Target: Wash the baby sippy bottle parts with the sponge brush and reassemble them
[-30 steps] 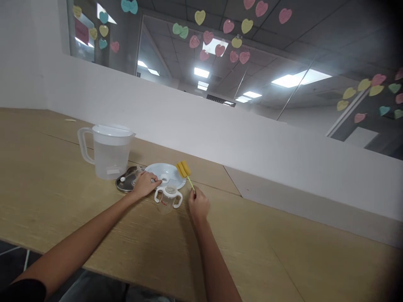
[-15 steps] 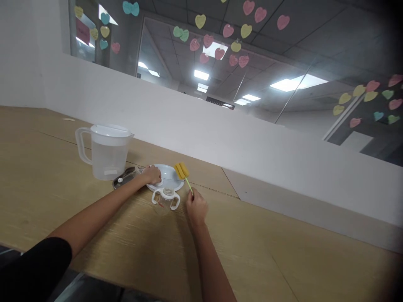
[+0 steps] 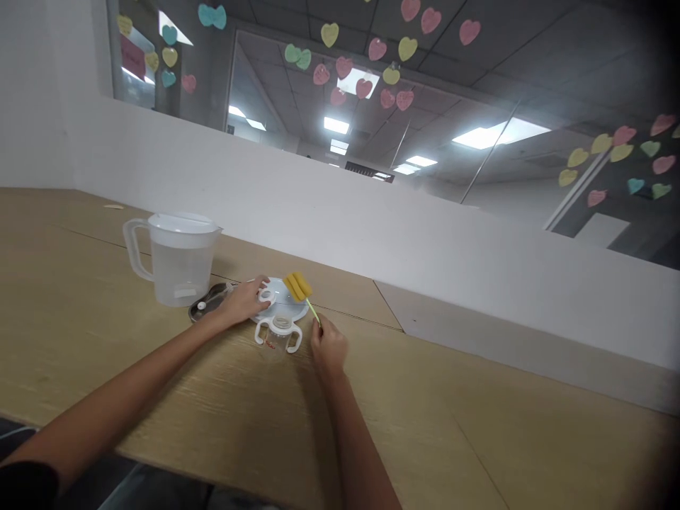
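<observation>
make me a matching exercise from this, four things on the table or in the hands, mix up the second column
1. jug
2. brush
3. bottle
4. plate

a. upright, open at the top, with two white handles
b. round and pale, partly hidden by the left hand
c. in the right hand, yellow end up
d. furthest left of the four, with a white lid

Pairs: 1-d, 2-c, 3-a, 4-b

Black sleeve point(image 3: 29, 485) at eight o'clock, plain where it shows, left hand point(image 3: 245, 300) and right hand point(image 3: 329, 347) bare, greyish cloth point(image 3: 154, 489) toward seven o'clock (too dim to tell its cut)
</observation>
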Available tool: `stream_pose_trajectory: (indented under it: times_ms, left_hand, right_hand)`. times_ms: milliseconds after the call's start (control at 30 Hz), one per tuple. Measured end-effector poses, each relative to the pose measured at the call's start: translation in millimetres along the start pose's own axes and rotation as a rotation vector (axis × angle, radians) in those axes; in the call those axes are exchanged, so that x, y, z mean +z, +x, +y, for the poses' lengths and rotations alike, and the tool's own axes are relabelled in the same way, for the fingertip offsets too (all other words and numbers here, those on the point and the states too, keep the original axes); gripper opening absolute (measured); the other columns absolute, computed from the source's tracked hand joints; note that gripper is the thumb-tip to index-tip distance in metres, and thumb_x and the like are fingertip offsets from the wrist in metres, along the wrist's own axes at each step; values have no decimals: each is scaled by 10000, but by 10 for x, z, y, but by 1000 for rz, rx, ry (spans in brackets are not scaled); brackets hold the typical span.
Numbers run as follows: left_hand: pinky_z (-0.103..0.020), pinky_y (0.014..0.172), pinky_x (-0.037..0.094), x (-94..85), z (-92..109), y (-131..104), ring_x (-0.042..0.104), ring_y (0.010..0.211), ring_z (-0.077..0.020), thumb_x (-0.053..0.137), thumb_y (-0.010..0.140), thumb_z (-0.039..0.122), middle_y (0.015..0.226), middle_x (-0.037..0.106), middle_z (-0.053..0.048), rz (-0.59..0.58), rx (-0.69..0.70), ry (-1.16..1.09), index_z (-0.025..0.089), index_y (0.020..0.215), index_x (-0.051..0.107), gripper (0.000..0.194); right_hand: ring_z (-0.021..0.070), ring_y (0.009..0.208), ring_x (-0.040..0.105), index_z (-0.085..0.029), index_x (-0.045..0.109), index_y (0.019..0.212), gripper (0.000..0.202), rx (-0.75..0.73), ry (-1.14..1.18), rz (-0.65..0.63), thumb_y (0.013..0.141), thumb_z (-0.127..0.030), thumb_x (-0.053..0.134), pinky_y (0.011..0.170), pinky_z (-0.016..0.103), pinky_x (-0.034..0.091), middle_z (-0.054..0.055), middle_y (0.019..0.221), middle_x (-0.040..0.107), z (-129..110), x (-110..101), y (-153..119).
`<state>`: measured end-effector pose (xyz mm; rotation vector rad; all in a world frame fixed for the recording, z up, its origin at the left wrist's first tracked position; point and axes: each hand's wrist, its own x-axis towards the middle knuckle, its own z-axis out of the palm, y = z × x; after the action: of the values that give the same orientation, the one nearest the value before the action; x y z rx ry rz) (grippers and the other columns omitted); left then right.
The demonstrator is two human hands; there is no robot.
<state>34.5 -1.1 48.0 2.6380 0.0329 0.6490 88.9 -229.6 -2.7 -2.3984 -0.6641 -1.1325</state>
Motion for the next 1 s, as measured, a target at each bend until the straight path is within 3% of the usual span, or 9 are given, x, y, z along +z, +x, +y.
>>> stream_pose_trajectory:
  times_ms: [100,233,367,567,800,867,1000]
  left_hand:
    - [-345,882,433,63,-18,-208,568,999,-230,551,741,285,1080,630,-69,293,80,-93,175,1257,410,546]
    - [-374,896,434,101,-10,-323,557,993,-245,601,698,262,1061,622,-65,477,136,-67,182,1249,426,583]
    - [-345,895,450,71,34,-363,573,986,-221,604,692,237,1067,612,-59,553,204,-115,185,1249,416,590]
    - [-330,941,434,102,8,-433,544,1059,-214,540,786,284,1130,566,-83,598,172,-153,188,1210,454,443]
    - [-351,1039,355,147,21,-482,461,1189,-211,397,901,361,1284,496,-86,447,239,-265,195,1261,447,400]
    - [-341,1009,382,144,28,-485,485,1155,-207,362,912,372,1249,527,-85,476,192,-328,185,1238,473,392]
    - [-309,925,444,108,-99,-431,536,1053,-192,323,911,390,1150,556,-90,735,-136,-462,173,1215,499,413]
  right_hand:
    - [96,552,548,-192,668,1038,330,-174,45,63,935,-290,370,515,209,301,23,668,641,-2,-53,15]
    - [78,509,501,-186,663,1074,312,-432,28,99,940,-285,398,520,211,301,9,597,588,-20,-133,40]
    - [69,500,473,-190,663,1077,297,-506,32,57,938,-266,412,520,199,298,5,585,566,-29,-150,54]
    - [81,535,525,-184,674,1060,340,-276,26,103,950,-267,363,521,195,316,22,624,603,-3,-136,58]
    - [71,495,488,-172,687,1020,293,-460,109,111,920,-238,420,527,194,322,6,575,576,-3,-157,28]
    - [75,491,480,-160,683,1030,285,-484,128,139,916,-230,431,534,198,329,5,567,571,-10,-155,19]
    - [81,508,499,-142,673,1049,303,-420,137,164,925,-228,410,549,200,349,11,563,569,-24,-117,-4]
